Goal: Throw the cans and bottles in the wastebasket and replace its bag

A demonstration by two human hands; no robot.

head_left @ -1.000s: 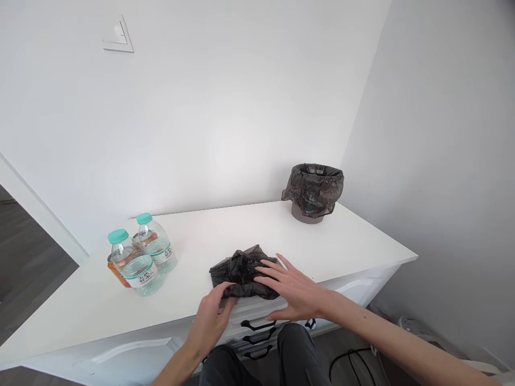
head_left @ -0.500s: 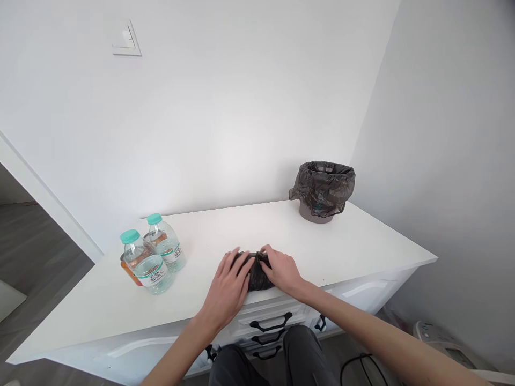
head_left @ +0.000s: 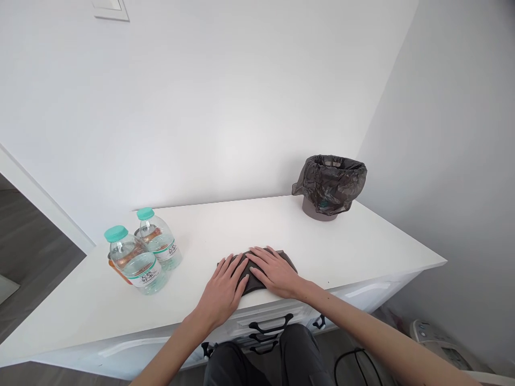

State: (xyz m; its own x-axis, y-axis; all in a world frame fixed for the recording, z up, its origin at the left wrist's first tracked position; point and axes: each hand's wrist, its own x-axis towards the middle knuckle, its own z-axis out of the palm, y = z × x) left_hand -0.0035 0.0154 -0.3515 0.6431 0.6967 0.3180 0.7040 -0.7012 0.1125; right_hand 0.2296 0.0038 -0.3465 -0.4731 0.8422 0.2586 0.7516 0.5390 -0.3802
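A folded black plastic bag lies near the front edge of the white cabinet top. My left hand rests on its left part, fingers stretched out over the plastic. Flat on the right part lies my right hand, its fingers extended to the left and touching close to the left hand's fingertips. Both hands press from above and cover much of the bag, so its middle is partly hidden.
Two clear bottles with teal caps, a front one and a rear one, stand at the left with an orange can behind. A bin lined with a black bag stands back right. Drawer handles jut below the front edge.
The bunched black bag is now flatter and spread wider. My right hand has gone from gripping its top edge to lying flat on it. The view has shifted slightly.
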